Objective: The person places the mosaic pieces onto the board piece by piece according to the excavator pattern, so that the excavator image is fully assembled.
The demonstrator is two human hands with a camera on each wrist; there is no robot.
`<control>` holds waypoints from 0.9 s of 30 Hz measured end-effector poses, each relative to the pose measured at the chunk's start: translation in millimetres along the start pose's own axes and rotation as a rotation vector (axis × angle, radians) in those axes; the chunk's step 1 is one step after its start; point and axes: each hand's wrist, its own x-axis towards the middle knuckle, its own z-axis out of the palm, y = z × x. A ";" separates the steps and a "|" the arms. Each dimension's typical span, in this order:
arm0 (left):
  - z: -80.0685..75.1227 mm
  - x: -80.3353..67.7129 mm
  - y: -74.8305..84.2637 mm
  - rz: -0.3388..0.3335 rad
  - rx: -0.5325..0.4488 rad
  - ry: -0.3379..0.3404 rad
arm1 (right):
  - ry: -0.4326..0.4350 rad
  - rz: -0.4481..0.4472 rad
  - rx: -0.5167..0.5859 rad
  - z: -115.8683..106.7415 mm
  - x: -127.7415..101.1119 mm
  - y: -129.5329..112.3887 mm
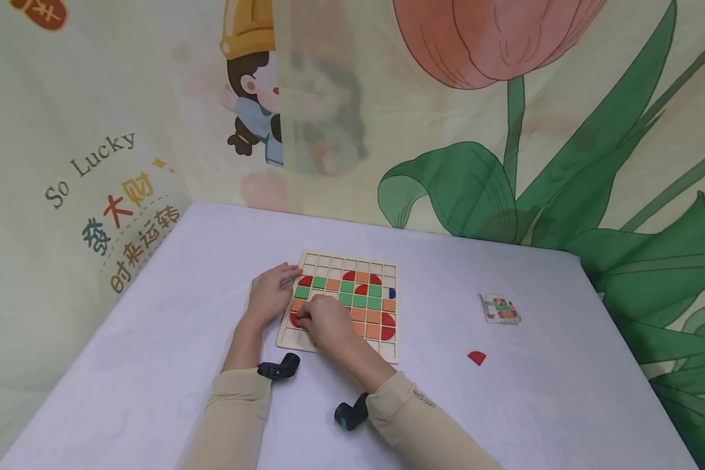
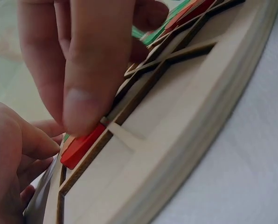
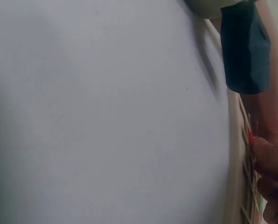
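Right hand (image 1: 324,321) on red piece (image 2: 80,147), backdrop (image 1: 88,163) reading "So Lucky"

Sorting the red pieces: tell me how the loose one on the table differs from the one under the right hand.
The loose red piece lies alone on the white table, untouched; the red tile sits at the wooden board, tilted on a grid bar, pressed by the right hand. The loose piece shows a quarter-round shape; the tile's is hidden. Both are red.

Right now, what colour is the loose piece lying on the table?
Red, clearest in the head view.

Wooden grid board (image 1: 341,305) — matt; red tile (image 2: 81,146) — smooth.
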 end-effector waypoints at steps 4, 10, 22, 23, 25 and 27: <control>1.1 0.2 1.1 -0.006 -0.002 -0.004 | -0.025 0.037 -0.015 -21.3 -14.2 13.1; 0.1 -0.8 2.8 -0.019 -0.022 0.001 | 0.024 0.211 -0.031 -66.2 -61.0 78.0; -4.6 -0.7 -0.1 -0.017 0.004 0.007 | -0.034 0.424 -0.017 -108.1 -183.8 206.7; -3.9 -0.6 -0.2 -0.017 0.003 0.007 | -0.037 0.422 -0.017 -107.0 -188.6 208.7; -1.7 -0.8 0.5 -0.017 -0.004 0.004 | -0.037 0.425 -0.010 -104.4 -195.9 210.2; 0.6 -1.0 2.0 -0.014 -0.011 0.001 | -0.026 0.437 -0.009 -102.0 -200.4 210.1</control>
